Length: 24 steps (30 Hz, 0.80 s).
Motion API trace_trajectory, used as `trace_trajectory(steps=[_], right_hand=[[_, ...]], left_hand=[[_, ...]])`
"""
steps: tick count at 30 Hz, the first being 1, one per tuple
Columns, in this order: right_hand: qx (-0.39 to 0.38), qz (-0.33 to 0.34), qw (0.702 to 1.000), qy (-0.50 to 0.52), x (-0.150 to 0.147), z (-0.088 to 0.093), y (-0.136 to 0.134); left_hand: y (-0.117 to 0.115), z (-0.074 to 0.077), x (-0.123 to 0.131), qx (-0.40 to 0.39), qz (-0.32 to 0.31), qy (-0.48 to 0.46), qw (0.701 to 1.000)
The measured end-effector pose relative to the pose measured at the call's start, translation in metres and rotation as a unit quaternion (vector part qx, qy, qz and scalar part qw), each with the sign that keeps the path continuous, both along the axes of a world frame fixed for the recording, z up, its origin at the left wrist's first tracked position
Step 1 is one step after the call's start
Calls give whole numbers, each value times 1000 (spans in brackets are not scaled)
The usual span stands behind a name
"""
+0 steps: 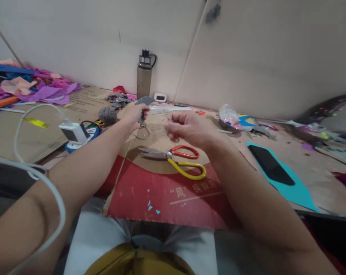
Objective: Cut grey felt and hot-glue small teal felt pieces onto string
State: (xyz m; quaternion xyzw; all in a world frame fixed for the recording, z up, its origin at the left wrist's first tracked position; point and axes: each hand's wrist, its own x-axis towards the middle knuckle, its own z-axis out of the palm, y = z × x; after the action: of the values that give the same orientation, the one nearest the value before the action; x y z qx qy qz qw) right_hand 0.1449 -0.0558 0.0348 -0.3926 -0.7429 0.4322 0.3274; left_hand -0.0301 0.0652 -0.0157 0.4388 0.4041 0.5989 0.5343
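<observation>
My left hand (134,113) is closed round a grey felt piece (144,101) with a thin wire loop hanging below it. A little to its right, my right hand (186,128) is curled in a loose pinch; what its fingers hold is too small to make out. A faint thread seems to run between the two hands. Scissors (175,158) with one red and one yellow handle lie shut on the red-and-brown cardboard (161,198) just under my right hand.
A grey yarn ball (107,114) sits left of my left hand. A brown bottle (144,76) stands at the wall. A white charger with cable (72,131) lies left, crepe paper scraps (32,88) far left, a black phone on teal paper (272,166) right.
</observation>
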Motion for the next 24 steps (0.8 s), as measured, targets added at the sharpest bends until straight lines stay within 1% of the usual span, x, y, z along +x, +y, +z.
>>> trace_trajectory(steps=[2, 5, 7, 9, 10, 12, 16, 20, 22, 24], right_hand=[[-29, 93, 995, -4, -6, 7, -33], [-66, 221, 972, -52, -11, 7, -71], [-64, 286, 952, -94, -12, 6, -87], [-35, 334, 933, -134, -12, 8, -100], [-17, 347, 925, -151, -12, 9, -105], [9, 346, 921, -177, -12, 12, -111], [13, 320, 930, -183, -13, 11, -112], [31, 340, 914, -217, -16, 6, -109], [42, 338, 908, -246, -17, 6, -111], [47, 328, 908, -257, -18, 8, -114]], left_hand=[[-1, 1, 1, 5, -3, 4, 1000], [-2, 2, 1, 8, -3, 8, 1000], [-1, 2, 1, 4, -5, 7, 1000], [0, 2, 1, 2, -7, 6, 1000], [0, 2, 1, 2, -7, 7, 1000], [1, 2, 1, 4, -5, 12, 1000], [1, 1, 1, 5, -8, 16, 1000], [1, 2, 1, 8, -13, 5, 1000], [1, 3, 0, 9, -15, 3, 1000], [1, 4, -1, 9, -16, 3, 1000]])
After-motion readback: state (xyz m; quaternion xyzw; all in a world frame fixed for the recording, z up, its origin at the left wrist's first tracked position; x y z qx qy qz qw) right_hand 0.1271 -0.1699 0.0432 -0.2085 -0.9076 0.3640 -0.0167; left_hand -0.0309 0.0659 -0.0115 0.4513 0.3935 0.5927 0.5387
